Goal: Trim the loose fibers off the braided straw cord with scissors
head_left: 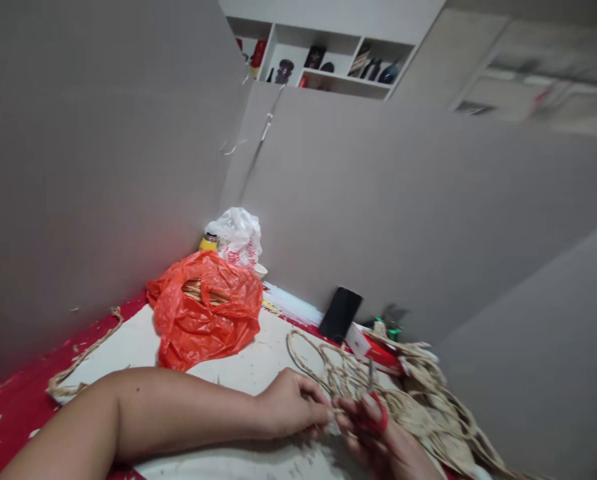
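Observation:
My left hand (295, 407) reaches across from the left, its thumb and fingers pinched on the end of a straw-coloured cord. Right beside it, my right hand (373, 433) is closed around red-handled scissors (379, 412), whose blades point up and away from me. The fingertips of both hands nearly meet at the cord's end, and motion blur hides the exact contact there. Behind the hands, loops of twisted cord (339, 373) lie on the white board (278, 340). More cord is heaped in a pile (433, 413) to the right.
An orange plastic bag (208, 333) holding straw-like strands sits at the left back. Behind it are a white plastic bag (241, 233) and a yellow-labelled jar (209, 241). A black tablet-like slab (341, 313) leans on the grey wall (328, 200). Scraps litter the red cloth (15, 403).

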A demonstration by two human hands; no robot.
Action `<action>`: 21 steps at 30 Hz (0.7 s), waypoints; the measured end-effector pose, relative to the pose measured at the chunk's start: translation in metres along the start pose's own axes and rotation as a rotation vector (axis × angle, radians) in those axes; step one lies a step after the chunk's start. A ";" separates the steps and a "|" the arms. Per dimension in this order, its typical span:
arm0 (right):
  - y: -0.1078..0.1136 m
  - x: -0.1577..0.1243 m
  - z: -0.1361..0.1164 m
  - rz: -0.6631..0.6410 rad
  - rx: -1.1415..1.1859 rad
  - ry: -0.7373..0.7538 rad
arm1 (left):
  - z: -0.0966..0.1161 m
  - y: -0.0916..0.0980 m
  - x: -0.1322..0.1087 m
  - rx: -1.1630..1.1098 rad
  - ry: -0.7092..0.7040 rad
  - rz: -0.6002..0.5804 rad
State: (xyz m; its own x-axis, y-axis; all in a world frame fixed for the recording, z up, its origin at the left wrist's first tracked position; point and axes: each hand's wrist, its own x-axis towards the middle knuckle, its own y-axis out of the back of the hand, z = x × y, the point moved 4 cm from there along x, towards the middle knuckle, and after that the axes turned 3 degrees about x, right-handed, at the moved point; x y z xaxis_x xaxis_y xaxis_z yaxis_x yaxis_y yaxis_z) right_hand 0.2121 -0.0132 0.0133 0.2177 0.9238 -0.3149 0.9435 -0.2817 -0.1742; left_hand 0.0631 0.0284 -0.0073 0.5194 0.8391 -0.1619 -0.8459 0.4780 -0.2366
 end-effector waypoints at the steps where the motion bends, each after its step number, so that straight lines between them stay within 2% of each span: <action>1: -0.005 -0.003 -0.004 -0.001 0.005 0.050 | 0.004 -0.001 -0.002 0.002 -0.015 -0.016; 4: -0.022 -0.011 -0.013 -0.057 -0.079 0.224 | 0.014 -0.001 -0.006 0.011 -0.056 -0.030; 8: -0.032 -0.017 -0.017 -0.027 -0.147 0.318 | 0.021 -0.002 -0.012 0.017 -0.065 -0.045; 13: -0.028 -0.024 -0.018 -0.067 -0.319 0.413 | 0.025 -0.004 -0.015 0.014 -0.046 -0.117; 17: -0.024 -0.030 -0.016 -0.097 -0.494 0.535 | 0.026 -0.008 -0.013 0.059 -0.004 -0.234; 21: -0.019 -0.038 -0.020 -0.061 -0.636 0.692 | 0.029 -0.009 -0.013 0.175 0.027 -0.349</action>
State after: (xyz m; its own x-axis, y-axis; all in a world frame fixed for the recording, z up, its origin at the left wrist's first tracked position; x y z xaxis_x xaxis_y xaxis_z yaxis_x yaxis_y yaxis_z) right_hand 0.1907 -0.0375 0.0472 0.0705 0.9386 0.3376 0.8730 -0.2218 0.4344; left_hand 0.0602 0.0203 0.0244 0.7806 0.6122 -0.1264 -0.6245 0.7725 -0.1150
